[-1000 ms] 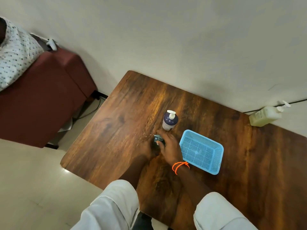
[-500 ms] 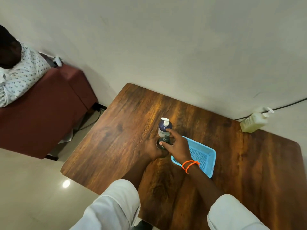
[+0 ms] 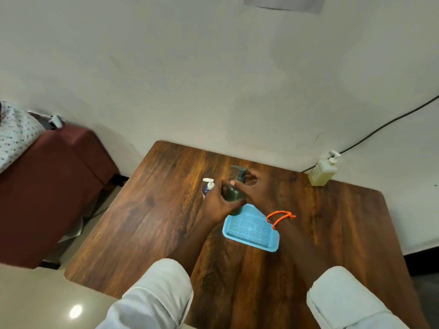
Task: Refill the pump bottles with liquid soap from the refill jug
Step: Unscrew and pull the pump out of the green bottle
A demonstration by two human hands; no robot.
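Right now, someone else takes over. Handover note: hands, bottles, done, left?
Left hand grips the dark green pump bottle by its body, at the far edge of the blue tray.
Right hand is at its pump collar; exact grip unclear.
White-pump bottle stands just left, capped.
Yellowish pump bottle stands by the wall.
Done: no filling seen.
Left: remove the pump, refill, recap, repeat.

Both hands forward, left hand (image 3: pixel 217 200) curled in a grip, right hand (image 3: pixel 255 186) curled alongside
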